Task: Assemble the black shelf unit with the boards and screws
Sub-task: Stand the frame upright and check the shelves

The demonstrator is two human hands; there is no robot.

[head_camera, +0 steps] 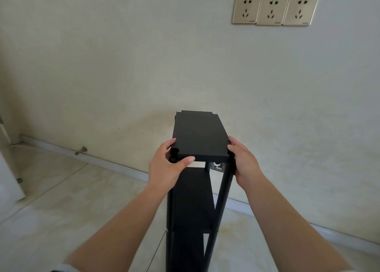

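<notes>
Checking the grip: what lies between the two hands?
In the head view, the top board spans between left hand and right hand.

We see the black shelf unit standing upright on the floor, its slim dark posts running down toward 6 o'clock. Its top board is a flat matte black rectangle with notched far corners, lying level across the post tops and stretching toward 12 o'clock. A lower board sits beneath it, between the posts.
</notes>
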